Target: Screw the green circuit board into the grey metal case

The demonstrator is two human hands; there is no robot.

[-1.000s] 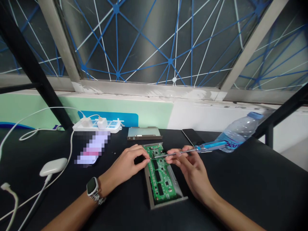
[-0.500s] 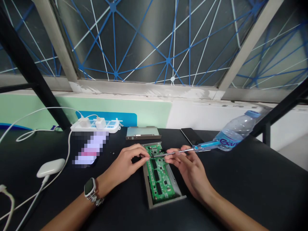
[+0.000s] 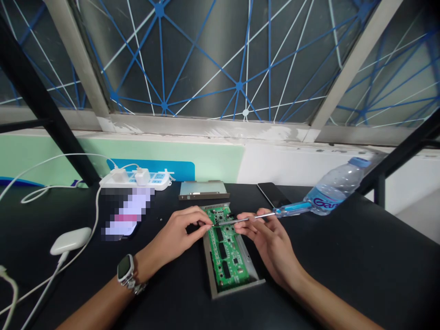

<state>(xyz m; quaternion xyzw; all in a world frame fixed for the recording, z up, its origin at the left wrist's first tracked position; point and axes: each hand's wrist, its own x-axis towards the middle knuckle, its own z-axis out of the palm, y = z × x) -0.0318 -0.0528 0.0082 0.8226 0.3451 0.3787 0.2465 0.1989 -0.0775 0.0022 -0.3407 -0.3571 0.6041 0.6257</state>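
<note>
A green circuit board (image 3: 231,256) lies in a shallow metal housing (image 3: 237,289) on the black table. Above its far half, my right hand (image 3: 273,240) grips a screwdriver (image 3: 292,209) by its steel shaft, which lies nearly level. The clear blue handle points right and the tip points left. My left hand (image 3: 182,231), with a watch (image 3: 125,268) on the wrist, pinches thumb and forefinger together at that tip. Whatever is between those fingertips is too small to name.
Beyond the board lies a flat metal cover (image 3: 204,189). A dark phone (image 3: 273,194) and a tilted water bottle (image 3: 335,188) are at the right. On the left are a power strip (image 3: 161,182), a blurred lit phone (image 3: 129,215), a white charger (image 3: 70,240) and cables. Tiny parts (image 3: 161,219) lie nearby.
The whole view has shifted very slightly. Both hands and the screwdriver keep the same pose over the board.
</note>
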